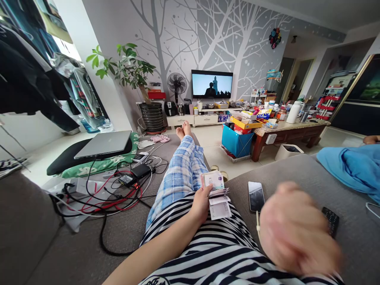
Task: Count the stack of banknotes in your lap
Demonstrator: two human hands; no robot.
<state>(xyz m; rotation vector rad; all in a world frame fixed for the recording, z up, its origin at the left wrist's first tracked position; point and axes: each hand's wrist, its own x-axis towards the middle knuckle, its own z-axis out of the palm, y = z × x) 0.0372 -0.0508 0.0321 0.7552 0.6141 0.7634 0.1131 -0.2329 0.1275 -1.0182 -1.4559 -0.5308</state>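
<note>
My left hand [203, 201] is closed on a small wad of printed paper slips [220, 210], pinching them between thumb and fingers above my lap. The slips are whitish and pink, some folded and fanned out, and the top one bears a purple mark. My right hand [297, 229] is raised close to the camera at the right, curled and smeared by motion. A thin cream strip [258, 226] shows at its left edge; whether the fingers hold it is unclear. A dark-screened phone [256, 196] lies on the sofa just beyond that hand, with a black remote-like keypad [331, 221] partly behind it.
Tangled cables [130, 190] and adapters lie on the sofa at my left, near a closed laptop [107, 143] on a green cushion. Blue cloth [350, 162] covers part of the sofa at right. Beyond stand a cluttered coffee table [285, 128], a blue box [236, 140] and a television [212, 84].
</note>
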